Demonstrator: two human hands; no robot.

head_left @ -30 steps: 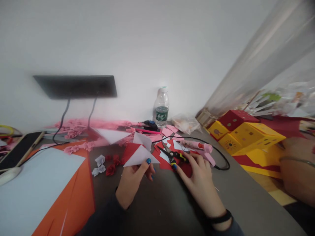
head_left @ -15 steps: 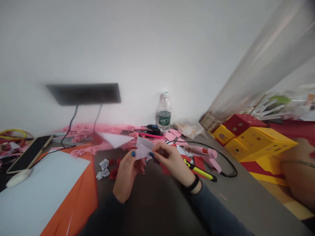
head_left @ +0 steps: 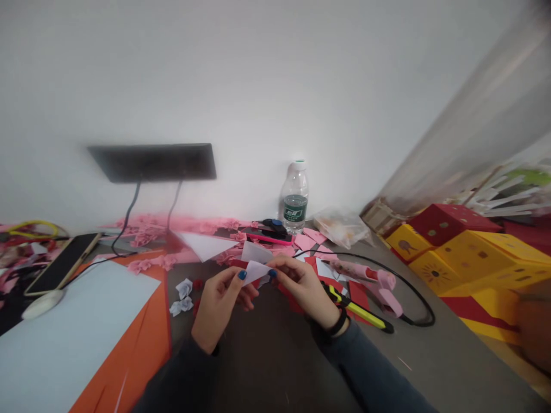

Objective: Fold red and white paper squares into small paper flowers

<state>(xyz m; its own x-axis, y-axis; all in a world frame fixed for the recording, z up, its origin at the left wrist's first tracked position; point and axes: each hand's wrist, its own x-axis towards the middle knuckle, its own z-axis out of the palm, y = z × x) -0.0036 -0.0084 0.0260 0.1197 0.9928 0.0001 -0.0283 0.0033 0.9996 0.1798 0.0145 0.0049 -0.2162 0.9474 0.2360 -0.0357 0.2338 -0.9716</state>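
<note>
A small folded piece of white paper point(head_left: 255, 272) is pinched between both hands above the grey table. My left hand point(head_left: 220, 303) grips its left side, thumb on top, with some lower fingers curled beneath. On the right edge, my right hand point(head_left: 303, 285) holds it between thumb and fingers. Just left of the hands lie small white paper flowers point(head_left: 182, 297), and a red paper flower point(head_left: 197, 284) is partly hidden behind my left hand. A yellow-and-black utility knife point(head_left: 361, 311) rests to the right of my right hand.
A water bottle point(head_left: 295, 198) stands by the wall. A pink glue gun point(head_left: 379, 285) with a black cord lies right. Yellow and red boxes point(head_left: 467, 258) fill the far right. White sheets point(head_left: 90, 327) on orange paper, a mouse point(head_left: 42, 304) and a phone point(head_left: 63, 264) are at left.
The view has shifted slightly, so most things sit further right. Both hands still hold the paper; my left fingers have spread a little. The other person's arm at right has mostly left view.
</note>
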